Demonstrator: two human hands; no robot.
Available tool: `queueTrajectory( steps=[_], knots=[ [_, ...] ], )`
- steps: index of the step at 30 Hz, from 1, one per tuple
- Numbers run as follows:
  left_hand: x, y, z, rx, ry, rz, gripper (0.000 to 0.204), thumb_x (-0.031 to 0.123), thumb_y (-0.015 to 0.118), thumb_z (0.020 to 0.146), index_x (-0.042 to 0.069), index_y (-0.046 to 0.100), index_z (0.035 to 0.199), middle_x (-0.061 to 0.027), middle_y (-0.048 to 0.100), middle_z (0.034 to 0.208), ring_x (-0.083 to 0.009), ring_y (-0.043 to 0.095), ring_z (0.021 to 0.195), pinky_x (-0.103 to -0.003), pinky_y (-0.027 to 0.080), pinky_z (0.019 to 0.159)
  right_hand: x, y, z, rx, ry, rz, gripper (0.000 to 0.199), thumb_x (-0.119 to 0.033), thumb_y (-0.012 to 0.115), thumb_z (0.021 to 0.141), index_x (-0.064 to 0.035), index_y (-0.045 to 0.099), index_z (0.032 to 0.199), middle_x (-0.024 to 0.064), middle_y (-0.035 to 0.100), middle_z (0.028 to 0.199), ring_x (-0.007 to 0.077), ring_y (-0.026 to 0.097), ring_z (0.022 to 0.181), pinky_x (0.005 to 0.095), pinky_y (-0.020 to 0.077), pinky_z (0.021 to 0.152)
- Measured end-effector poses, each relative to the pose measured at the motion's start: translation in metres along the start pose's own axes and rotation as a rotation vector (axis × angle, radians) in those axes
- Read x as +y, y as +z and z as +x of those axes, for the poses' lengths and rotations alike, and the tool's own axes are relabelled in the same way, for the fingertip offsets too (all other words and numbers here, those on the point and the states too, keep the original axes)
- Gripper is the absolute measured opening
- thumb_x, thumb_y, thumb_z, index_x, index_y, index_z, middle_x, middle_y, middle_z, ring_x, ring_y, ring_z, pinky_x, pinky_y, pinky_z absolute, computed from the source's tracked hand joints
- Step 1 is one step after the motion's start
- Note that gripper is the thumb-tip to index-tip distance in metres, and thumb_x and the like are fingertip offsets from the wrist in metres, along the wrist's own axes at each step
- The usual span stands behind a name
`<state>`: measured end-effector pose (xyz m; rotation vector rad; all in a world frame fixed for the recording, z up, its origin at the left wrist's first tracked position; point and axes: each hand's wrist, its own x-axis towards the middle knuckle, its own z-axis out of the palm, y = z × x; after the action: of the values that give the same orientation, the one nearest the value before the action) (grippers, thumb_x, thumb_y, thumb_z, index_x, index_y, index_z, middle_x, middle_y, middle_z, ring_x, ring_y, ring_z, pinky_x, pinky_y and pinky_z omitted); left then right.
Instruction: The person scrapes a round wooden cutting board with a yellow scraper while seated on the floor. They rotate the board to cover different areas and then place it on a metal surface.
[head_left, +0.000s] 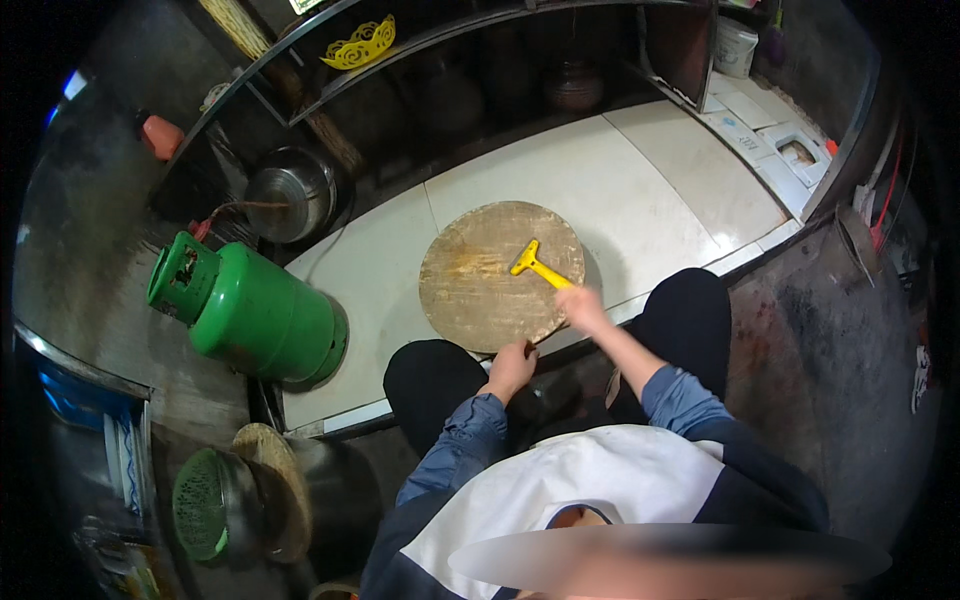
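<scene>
A thick round wooden chopping block (470, 275) with a worn, scuffed top sits on the pale tiled ledge in front of my knees. My right hand (583, 308) is closed around the handle of a yellow scraper (546, 272), whose wide head rests on or just above the right part of the wood; I cannot tell which. At the near rim, my left hand (512, 369) is closed with its fingers curled against the block's edge. The undersides of those fingers are hidden.
A green gas cylinder (265, 312) lies tilted to the left, with a metal pot (290, 195) behind it. Dark shelves (480, 85) hold a yellow openwork basket (362, 45). At lower left are a green strainer (200, 505) and a round wooden lid (283, 490). A white bucket (735, 48) stands far right.
</scene>
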<state>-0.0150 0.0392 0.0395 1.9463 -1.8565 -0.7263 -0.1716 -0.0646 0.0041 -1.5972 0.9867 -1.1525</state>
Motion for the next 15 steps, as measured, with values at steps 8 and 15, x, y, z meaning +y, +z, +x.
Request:
queueTrajectory(
  steps=[8, 15],
  knots=[
    [0.119, -0.012, -0.051, -0.195, 0.26, -0.665, 0.021, 0.013, 0.056, 0.084, -0.001, 0.05, 0.1, -0.0085, 0.057, 0.079, -0.0143, 0.054, 0.07, -0.027, 0.045, 0.066, -0.047, 0.03, 0.054, -0.084, 0.145, -0.246, 0.023, -0.025, 0.053, 0.081, -0.008, 0.066, 0.072, 0.009, 0.059, 0.06, 0.0195, 0.058, 0.056, 0.0332, 0.044, 0.052],
    [0.131, -0.021, -0.062, -0.234, 0.334, -0.934, 0.01, 0.011, 0.053, 0.087, 0.002, 0.052, 0.092, -0.0022, 0.048, 0.087, -0.0091, 0.053, 0.067, -0.021, 0.043, 0.062, -0.011, 0.017, 0.073, -0.038, 0.645, -0.049, 0.017, -0.022, 0.056, 0.079, -0.009, 0.067, 0.076, 0.0064, 0.054, 0.05, 0.0161, 0.051, 0.039, 0.0291, 0.0414, 0.042]
  ],
)
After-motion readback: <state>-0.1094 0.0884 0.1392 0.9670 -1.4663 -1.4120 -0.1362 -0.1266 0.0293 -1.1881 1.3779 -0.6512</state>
